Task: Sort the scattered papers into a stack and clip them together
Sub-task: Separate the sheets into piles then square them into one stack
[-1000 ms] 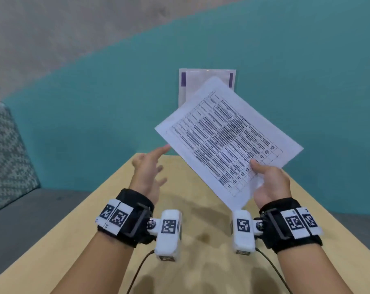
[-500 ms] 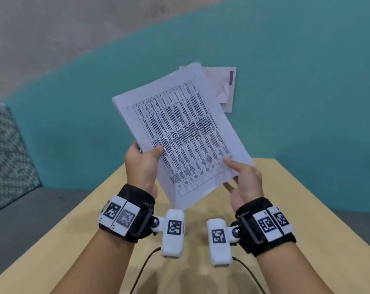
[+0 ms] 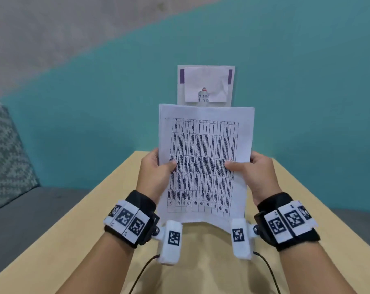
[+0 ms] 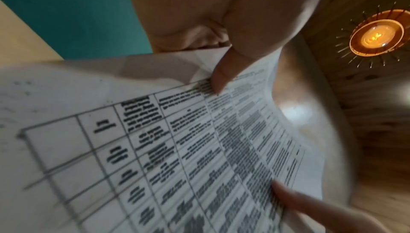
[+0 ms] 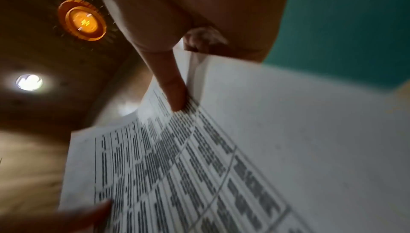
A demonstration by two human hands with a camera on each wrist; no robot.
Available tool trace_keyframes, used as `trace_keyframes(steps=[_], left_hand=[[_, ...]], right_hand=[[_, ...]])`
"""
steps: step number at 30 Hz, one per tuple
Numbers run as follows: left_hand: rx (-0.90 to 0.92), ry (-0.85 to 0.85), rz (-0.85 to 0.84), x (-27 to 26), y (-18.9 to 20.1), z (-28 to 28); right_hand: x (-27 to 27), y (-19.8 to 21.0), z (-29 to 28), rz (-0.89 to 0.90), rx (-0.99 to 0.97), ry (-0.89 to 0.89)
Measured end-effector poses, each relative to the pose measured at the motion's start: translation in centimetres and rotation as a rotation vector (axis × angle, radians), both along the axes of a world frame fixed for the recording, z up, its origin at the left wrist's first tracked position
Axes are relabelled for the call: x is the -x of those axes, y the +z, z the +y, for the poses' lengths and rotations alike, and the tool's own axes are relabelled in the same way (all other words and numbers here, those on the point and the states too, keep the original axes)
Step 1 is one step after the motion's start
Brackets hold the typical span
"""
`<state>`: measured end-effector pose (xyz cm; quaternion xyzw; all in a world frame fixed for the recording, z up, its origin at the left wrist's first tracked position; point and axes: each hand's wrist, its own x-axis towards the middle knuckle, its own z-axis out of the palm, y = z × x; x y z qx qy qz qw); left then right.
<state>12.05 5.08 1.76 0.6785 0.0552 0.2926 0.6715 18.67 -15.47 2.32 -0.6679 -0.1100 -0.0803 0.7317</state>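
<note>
A person holds the papers upright above the far end of the table, the left hand and right hand each pinching one side edge about midway up, thumbs laid across the printed grid and fingers behind. The bottom edge hangs just over the wood, apparently not touching it (the wrist views are too blurred to settle that). On the teal wall behind, a notice shows above the sheets. Light and limp, the sheets bow at the lower edge and would likely slide against one another; a grip on both long edges looks right for squaring them, and the top edge seems the natural place for a clip (none is in sight)
</note>
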Motion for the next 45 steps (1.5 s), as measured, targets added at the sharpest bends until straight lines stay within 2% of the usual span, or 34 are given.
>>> trace_keyframes(steps=[4,10,16,21,25,29,36,40,45], left_hand=[[-0.001,0.055,0.007,-0.7,-1.2,-0.6],[0.057,0.002,0.123,-1.1,-2.7,-0.3],[0.067,0.002,0.090,-1.5,-2.5,0.0],[0.071,-0.034,0.172,-1.5,-3.5,0.2],[0.049,-0.039,0.137,-1.2,-3.5,-0.2],[0.079,-0.037,0.104,-0.3,-2.8,-0.5],[0.096,-0.030,0.123,2.9,-3.9,-0.8],[0.074,-0.077,0.146,4.7,-4.5,-1.2],[0.048,-0.082,0.107,5.9,-3.6,-1.2]], right_hand=[[-0.1,-0.9,1.1,-0.075,0.041,-0.063],[-0.6,-2.9,1.8,0.056,0.032,-0.042],[-0.6,-2.3,1.6,-0.010,-0.012,-0.067],[-0.9,-3.8,1.6,0.035,0.021,-0.060],[-0.6,-3.7,1.6,0.036,0.014,-0.063],[0.4,-2.5,1.3,0.009,-0.014,-0.061],[4.4,-3.1,0.9,0.023,0.021,-0.071],[6.2,-3.9,1.0,0.078,0.044,-0.092],[7.4,-2.7,0.9,0.057,0.004,-0.132]])
